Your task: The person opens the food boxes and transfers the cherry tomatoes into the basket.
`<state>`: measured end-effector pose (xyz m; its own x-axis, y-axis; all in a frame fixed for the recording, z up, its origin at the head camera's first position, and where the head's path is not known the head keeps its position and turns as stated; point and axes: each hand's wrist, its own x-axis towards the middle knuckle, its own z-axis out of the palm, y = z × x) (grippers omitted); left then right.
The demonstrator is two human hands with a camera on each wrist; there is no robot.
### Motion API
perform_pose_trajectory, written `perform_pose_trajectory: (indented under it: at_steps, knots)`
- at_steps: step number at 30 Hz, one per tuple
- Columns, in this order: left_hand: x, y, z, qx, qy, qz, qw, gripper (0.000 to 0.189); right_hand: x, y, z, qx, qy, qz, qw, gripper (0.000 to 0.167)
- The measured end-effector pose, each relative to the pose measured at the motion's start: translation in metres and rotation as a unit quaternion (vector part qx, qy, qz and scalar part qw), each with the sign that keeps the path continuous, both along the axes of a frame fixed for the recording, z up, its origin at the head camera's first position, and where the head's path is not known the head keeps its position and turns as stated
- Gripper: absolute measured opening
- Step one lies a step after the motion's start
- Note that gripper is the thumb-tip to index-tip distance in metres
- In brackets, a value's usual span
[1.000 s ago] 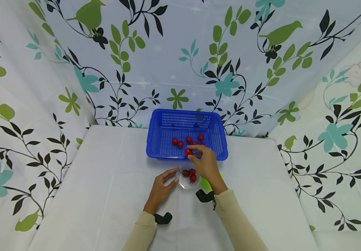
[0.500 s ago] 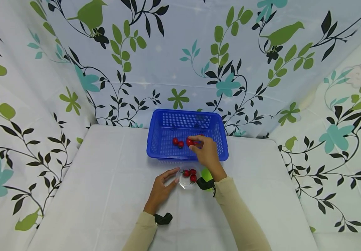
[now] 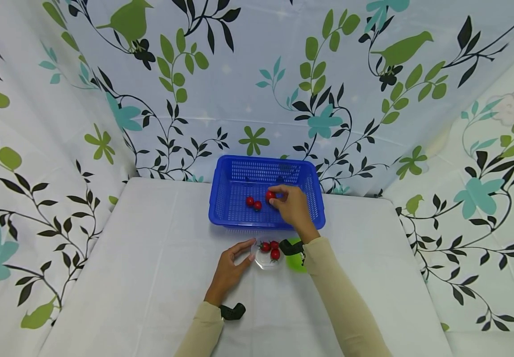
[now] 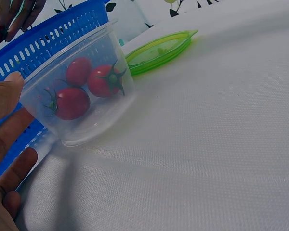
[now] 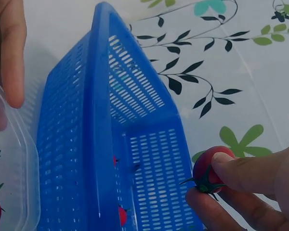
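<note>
the right hand (image 3: 293, 204) pinches a red cherry tomato (image 5: 206, 166) between its thumb and fingertips, the green stem end facing down and away from the thumb. the held tomato is over the blue basket (image 3: 221, 215); in the left wrist view it shows beyond and above the near rim. on the floor of the blue basket, to the left of the right hand, two more tomatoes (image 3: 257, 205) lie close together, while the hand covers part of the floor behind it.

the left hand (image 3: 231, 267) has its fingers spread, with thumb and forefinger resting against the left side of a clear container (image 4: 103, 122). this stands upright on the table in front of the near wall of the blue basket, and three red tomatoes with green stems (image 4: 72, 103) sit inside it.

just to the right of the clear container a bright green lid (image 4: 161, 54) lies flat, partly covered in the head view by the black wrist mount (image 3: 290, 247) on the right arm. beige sleeves (image 3: 344, 297) cover both forearms. a white cloth (image 3: 163, 267) covers the table, and around it hang pale curtains (image 3: 239, 84) printed with leaves, flowers and green birds.
</note>
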<state>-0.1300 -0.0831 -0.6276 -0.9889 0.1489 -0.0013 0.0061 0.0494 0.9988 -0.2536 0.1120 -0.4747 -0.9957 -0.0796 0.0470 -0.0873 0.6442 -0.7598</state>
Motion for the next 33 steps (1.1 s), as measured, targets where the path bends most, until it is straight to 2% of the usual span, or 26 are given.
perform_pose_trajectory:
  at_steps: [5,16,26,33]
  knots:
    - [0.000,0.000,0.000,0.000,-0.002,0.001,1.0000,0.044,-0.011,-0.003,-0.001,-0.010,-0.023,0.004,0.9997,0.030]
    - [0.000,0.000,0.002,-0.007,-0.006,-0.002,1.0000,0.042,-0.035,-0.006,-0.009,0.004,-0.060,0.004,0.9982,0.028]
    - [0.000,0.000,0.001,-0.003,-0.003,-0.003,1.0000,0.044,-0.056,-0.012,-0.019,0.020,-0.083,0.026,0.9960,0.028]
    - [0.000,0.001,0.003,-0.007,-0.009,-0.001,0.9999,0.042,-0.068,-0.013,-0.028,0.024,-0.120,0.035,0.9919,0.028]
